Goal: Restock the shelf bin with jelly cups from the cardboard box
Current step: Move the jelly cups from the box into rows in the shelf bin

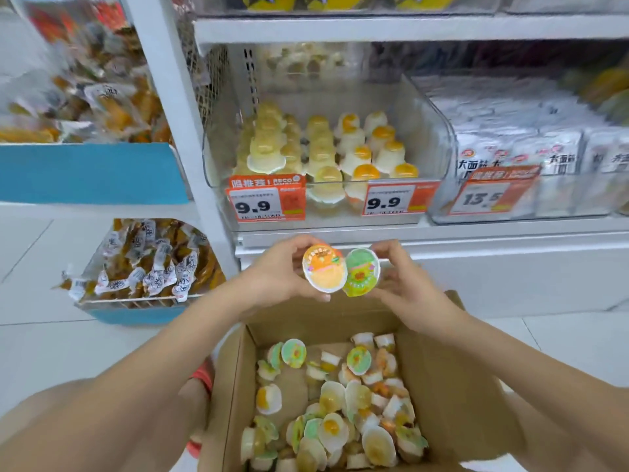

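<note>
While both hands are raised above the cardboard box (439,386), each one holds a single jelly cup in front of the shelf. The left hand (272,272) has its fingers curled around the cup with the orange lid (325,269), thumb below and fingertips on the upper rim. The right hand (403,279) pinches the cup with the green lid (361,272) in the same manner, and the two lids touch each other at their edges. Many more cups lie loose in the box below, some on their side, some with the lid up.

The clear shelf bin (432,131) is above the hands, behind two price tags (266,202) that show 9.9, and it already holds rows of cups with room at the front.

I judge these cups to be light and small, with thin plastic walls that give a little under pressure (the foil lid is probably the weakest part). It seems best to hold them at the stiff rim or around the body, not to press on the lid. The smooth plastic may be slippery, so one cup in each hand seems sensible.
</note>
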Demonstrator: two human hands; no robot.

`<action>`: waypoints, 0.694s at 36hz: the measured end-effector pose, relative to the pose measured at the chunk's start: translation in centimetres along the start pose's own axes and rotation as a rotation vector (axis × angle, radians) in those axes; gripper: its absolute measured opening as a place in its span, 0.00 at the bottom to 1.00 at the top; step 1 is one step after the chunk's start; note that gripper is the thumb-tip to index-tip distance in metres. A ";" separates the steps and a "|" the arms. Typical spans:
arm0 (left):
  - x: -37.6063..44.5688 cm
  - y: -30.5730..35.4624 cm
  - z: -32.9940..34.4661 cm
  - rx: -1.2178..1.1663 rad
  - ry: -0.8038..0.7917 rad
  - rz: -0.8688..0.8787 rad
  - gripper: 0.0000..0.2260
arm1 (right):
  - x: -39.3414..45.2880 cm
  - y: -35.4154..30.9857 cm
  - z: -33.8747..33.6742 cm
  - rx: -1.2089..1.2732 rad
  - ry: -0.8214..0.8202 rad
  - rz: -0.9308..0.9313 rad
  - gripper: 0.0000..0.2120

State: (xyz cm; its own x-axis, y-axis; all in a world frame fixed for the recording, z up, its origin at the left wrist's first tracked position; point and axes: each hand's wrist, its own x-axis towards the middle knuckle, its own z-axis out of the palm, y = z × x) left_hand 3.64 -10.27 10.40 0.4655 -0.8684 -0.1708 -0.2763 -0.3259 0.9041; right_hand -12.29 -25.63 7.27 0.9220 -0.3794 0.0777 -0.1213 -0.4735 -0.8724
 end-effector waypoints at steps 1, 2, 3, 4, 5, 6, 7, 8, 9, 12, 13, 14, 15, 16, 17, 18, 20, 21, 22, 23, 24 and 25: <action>0.0 -0.5 0.0 0.006 0.006 -0.005 0.27 | 0.0 1.0 0.1 -0.070 -0.052 0.045 0.21; 0.1 -1.0 0.0 0.023 0.008 -0.014 0.27 | 0.0 2.2 0.3 -0.148 -0.120 0.106 0.20; 0.2 -1.4 0.0 0.048 0.002 -0.019 0.27 | -0.1 3.6 0.6 -0.213 -0.203 0.167 0.20; 0.4 -2.0 -0.1 0.076 -0.009 -0.022 0.27 | -0.4 5.3 1.1 -0.257 -0.294 0.218 0.20; 0.6 -2.5 -0.1 0.092 -0.020 -0.029 0.27 | -0.8 6.9 1.8 -0.278 -0.377 0.258 0.19; 0.7 -3.0 -0.2 0.095 -0.029 -0.044 0.27 | -1.3 8.8 2.7 -0.293 -0.445 0.294 0.19; 0.7 -3.4 -0.3 0.091 -0.037 -0.061 0.26 | -1.8 10.6 3.6 -0.310 -0.489 0.327 0.18; 0.7 -3.8 -0.4 0.090 -0.045 -0.077 0.26 | -2.4 12.3 4.5 -0.329 -0.511 0.366 0.18; 0.7 -4.3 -0.5 0.092 -0.051 -0.090 0.26 | -2.9 13.7 5.4 -0.341 -0.515 0.405 0.19; 0.3 -6.0 -1.3 0.088 -0.056 -0.129 0.26 | -4.2 16.9 7.9 -0.327 -0.420 0.464 0.21; 0.1 -6.5 -1.5 0.089 -0.050 -0.140 0.26 | -4.5 17.4 8.6 -0.288 -0.373 0.468 0.21; -0.1 -7.0 -1.8 0.090 -0.041 -0.146 0.26 | -4.7 17.8 9.2 -0.241 -0.328 0.478 0.19; -0.2 -7.5 -2.0 0.090 -0.030 -0.148 0.26 | -4.7 18.1 9.7 -0.193 -0.292 0.491 0.18; -0.4 -7.9 -2.1 0.090 -0.018 -0.147 0.27 | -4.6 18.3 10.2 -0.142 -0.257 0.503 0.17; -0.5 -8.2 -2.1 0.090 -0.007 -0.146 0.27 | -4.5 18.6 10.6 -0.103 -0.219 0.504 0.17; -0.5 -8.6 -2.0 0.091 0.001 -0.146 0.27 | -4.4 18.6 10.8 -0.066 -0.178 0.497 0.17; -0.5 -9.1 -1.8 0.088 0.011 -0.144 0.27 | -3.6 17.9 11.0 -0.004 -0.112 0.474 0.19; -0.5 -9.4 -1.6 0.089 0.010 -0.142 0.26 | -3.0 17.4 11.0 0.018 -0.087 0.455 0.20; -0.5 -9.5 -1.3 0.092 0.008 -0.137 0.26 | -2.4 16.8 10.9 0.042 -0.068 0.436 0.21; -0.4 -9.6 -1.1 0.096 0.005 -0.129 0.26 | -1.9 16.1 10.8 0.059 -0.061 0.409 0.21; -0.4 -9.6 -0.9 0.097 -0.003 -0.120 0.26 | -1.4 15.7 10.7 0.073 -0.064 0.389 0.21; -0.4 -9.7 -0.8 0.100 -0.017 -0.116 0.26 | -1.0 15.2 10.4 0.090 -0.075 0.376 0.21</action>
State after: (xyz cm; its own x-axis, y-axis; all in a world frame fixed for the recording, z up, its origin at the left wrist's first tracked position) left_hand 6.82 -6.49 1.97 0.4855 -0.8284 -0.2793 -0.3041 -0.4596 0.8345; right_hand -11.21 -24.15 -11.09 0.8443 -0.4519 -0.2879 -0.4258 -0.2397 -0.8725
